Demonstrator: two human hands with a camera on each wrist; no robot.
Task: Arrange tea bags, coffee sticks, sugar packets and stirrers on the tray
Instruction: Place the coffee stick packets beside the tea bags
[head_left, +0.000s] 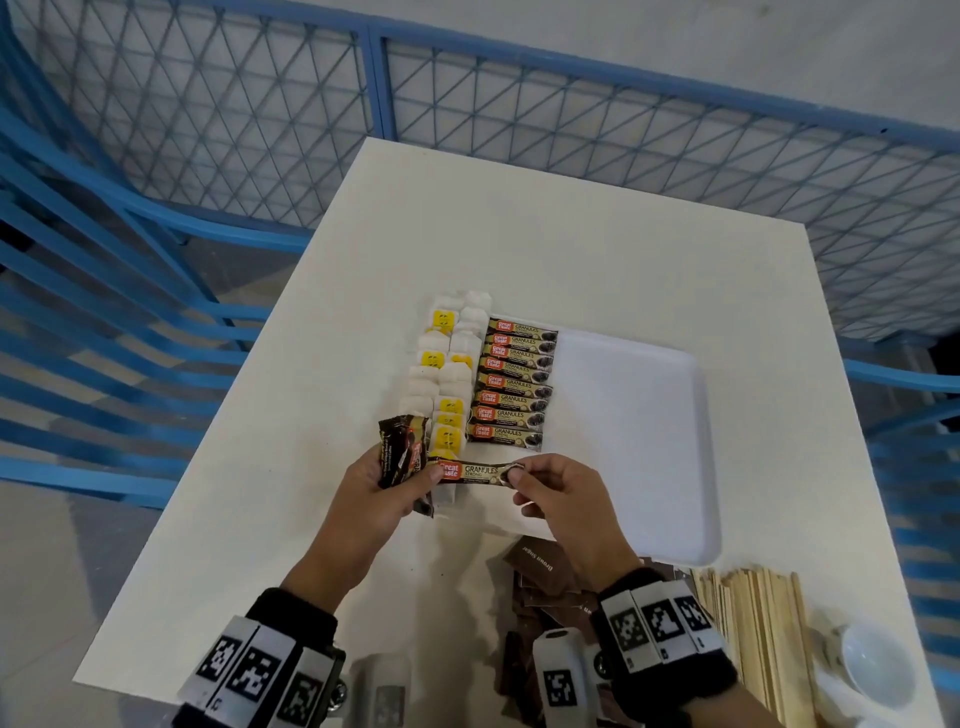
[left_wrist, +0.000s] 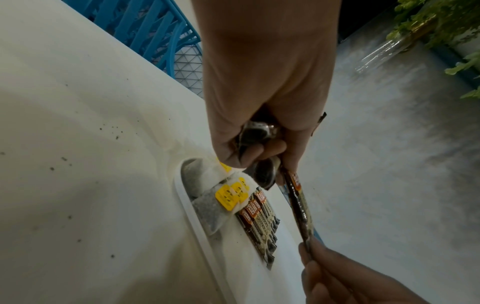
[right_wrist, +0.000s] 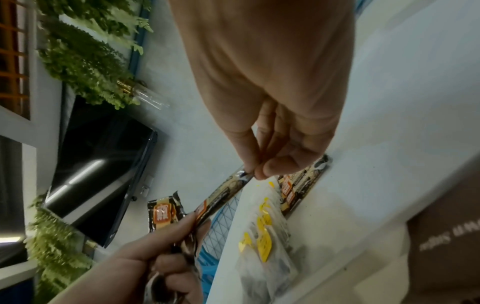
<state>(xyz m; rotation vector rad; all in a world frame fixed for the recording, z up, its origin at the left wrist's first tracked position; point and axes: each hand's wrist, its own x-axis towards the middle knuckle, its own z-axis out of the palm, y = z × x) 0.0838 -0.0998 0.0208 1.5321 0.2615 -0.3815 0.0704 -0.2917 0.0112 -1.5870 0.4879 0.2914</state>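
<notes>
— Hands first: what are they doing?

— The right hand (head_left: 563, 499) pinches one end of a brown-and-gold foil coffee stick (head_left: 470, 472) between thumb and fingertip. The left hand (head_left: 384, 491) has its fingers curled round a bunch of spare brown coffee sticks (head_left: 402, 449) and also grips the other end of the single stick, which hangs stretched between the two hands just above the near edge of the white rectangular plastic tray (head_left: 649, 415).

— And what lies on the tray?

— A row of eight matching coffee sticks (head_left: 514, 387) lies side by side down its left part. Just left of them, two columns of white paper tea bags with yellow tags (head_left: 444, 374) overlap one another along the tray's left edge.

— The rest?

— Brown paper sugar packets (head_left: 540, 566) sit in a loose pile on the white square table (head_left: 571, 234) near the right wrist. Pale wooden stirrers (head_left: 753, 623) lie bundled beside them, with a white ceramic cup (head_left: 867, 670) at the table's near right corner.
</notes>
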